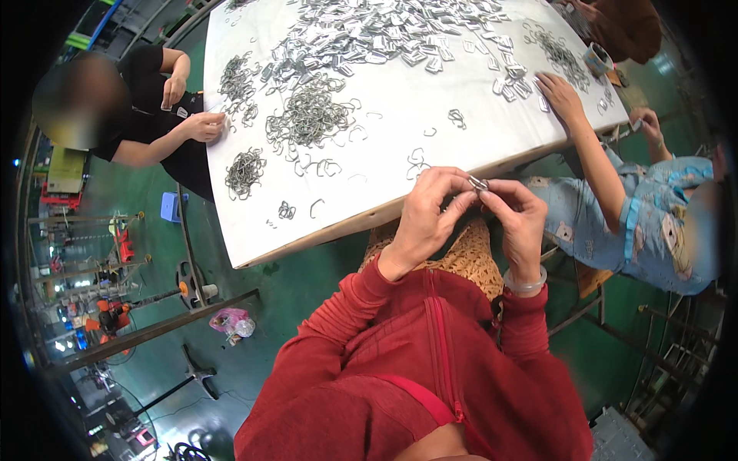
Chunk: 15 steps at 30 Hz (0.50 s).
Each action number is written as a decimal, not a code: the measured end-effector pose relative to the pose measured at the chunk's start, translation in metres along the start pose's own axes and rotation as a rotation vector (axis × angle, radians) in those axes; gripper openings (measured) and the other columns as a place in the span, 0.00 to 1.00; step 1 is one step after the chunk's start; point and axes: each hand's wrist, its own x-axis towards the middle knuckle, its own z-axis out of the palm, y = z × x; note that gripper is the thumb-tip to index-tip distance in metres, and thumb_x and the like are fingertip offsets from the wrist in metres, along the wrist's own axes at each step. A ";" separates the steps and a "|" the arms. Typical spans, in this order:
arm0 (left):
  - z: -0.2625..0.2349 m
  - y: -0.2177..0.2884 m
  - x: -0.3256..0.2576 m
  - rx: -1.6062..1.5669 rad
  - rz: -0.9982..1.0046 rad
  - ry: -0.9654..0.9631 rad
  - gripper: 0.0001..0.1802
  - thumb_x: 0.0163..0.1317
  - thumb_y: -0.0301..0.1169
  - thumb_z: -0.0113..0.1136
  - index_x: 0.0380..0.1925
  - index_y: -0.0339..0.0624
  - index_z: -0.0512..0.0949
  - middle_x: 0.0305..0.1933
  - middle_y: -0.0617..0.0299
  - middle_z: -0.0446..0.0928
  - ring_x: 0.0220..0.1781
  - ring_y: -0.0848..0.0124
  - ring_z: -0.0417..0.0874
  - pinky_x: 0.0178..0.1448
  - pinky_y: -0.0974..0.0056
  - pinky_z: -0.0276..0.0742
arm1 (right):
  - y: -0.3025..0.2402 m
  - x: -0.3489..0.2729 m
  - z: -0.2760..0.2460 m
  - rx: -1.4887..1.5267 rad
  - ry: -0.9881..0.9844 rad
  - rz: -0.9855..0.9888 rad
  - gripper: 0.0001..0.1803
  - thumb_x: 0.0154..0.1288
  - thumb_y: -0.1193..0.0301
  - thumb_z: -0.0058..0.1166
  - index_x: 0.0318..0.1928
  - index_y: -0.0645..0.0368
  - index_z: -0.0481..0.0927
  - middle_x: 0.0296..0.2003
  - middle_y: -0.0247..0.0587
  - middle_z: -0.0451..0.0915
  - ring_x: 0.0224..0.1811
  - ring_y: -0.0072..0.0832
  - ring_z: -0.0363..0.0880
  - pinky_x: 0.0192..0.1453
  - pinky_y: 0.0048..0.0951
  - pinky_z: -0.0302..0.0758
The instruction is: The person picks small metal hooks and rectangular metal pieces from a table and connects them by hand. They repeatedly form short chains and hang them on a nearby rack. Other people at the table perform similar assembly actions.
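Note:
My left hand (427,211) and my right hand (516,215) meet just in front of the near edge of a white table (400,100). Between their fingertips they pinch a small silvery metal clip (478,183). Both hands have their fingers closed around it. Red sleeves cover my forearms, and a pale bangle sits on my right wrist. Loose bent wire hooks (416,160) lie on the table just beyond my left hand.
Heaps of grey wire hooks (309,117) and flat metal pieces (384,34) cover the table. A person in black (146,107) works at the left edge; a person in blue (638,215) reaches in from the right. A green floor with metal frames lies below left.

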 end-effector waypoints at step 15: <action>-0.005 -0.027 0.009 -0.509 0.084 -0.099 0.05 0.59 0.20 0.56 0.35 0.38 0.74 0.38 0.58 0.77 0.40 0.65 0.77 0.45 0.65 0.74 | -0.032 0.065 -0.012 -0.263 -0.314 -0.117 0.10 0.55 0.82 0.56 0.39 0.65 0.83 0.24 0.36 0.78 0.27 0.18 0.75 0.31 0.18 0.69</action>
